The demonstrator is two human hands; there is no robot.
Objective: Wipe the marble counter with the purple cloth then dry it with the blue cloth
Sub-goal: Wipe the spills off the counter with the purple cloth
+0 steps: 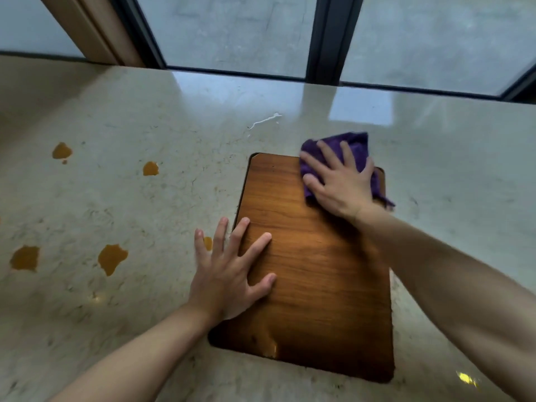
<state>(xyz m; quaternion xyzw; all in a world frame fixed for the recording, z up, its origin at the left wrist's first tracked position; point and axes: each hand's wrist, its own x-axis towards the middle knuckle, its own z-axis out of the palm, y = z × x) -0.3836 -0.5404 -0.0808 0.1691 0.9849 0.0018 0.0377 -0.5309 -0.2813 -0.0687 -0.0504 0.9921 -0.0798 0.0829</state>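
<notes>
The purple cloth [352, 146] lies bunched at the far right corner of a wooden board [313, 285], partly on the board and partly on the marble counter [145, 117]. My right hand [339, 181] presses flat on the cloth with fingers spread. My left hand [229, 274] rests flat, fingers apart, across the board's left edge, half on the wood and half on the marble. No blue cloth is in view.
Several orange-brown spill patches [111, 258] dot the marble to the left of the board. A thin white streak [265, 120] lies beyond the board. A window with dark frames [324, 39] borders the counter's far edge.
</notes>
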